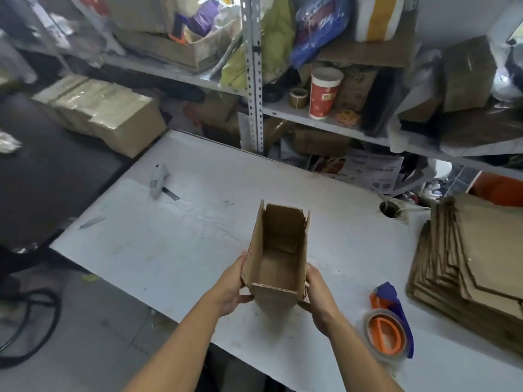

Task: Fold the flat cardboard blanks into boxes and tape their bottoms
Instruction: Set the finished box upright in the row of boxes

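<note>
A small brown cardboard box (pixel 278 250) is held above the white table (pixel 175 239), its open top facing me and its flaps standing up. My left hand (pixel 233 290) grips its left wall near the bottom corner. On the other side my right hand (pixel 318 295) holds the right wall, fingers curled under the box. An orange tape dispenser with a roll of clear tape (pixel 387 332) lies on the table to the right of my right hand. A stack of flat cardboard blanks (pixel 475 267) sits at the table's right edge.
A grey utility knife (pixel 158 181) and a small blade (pixel 92 222) lie on the table's left part. A round cable hole (pixel 389 209) opens near the back right. Cluttered metal shelves (pixel 254 80) stand behind the table; taped boxes (pixel 104 108) sit at the left.
</note>
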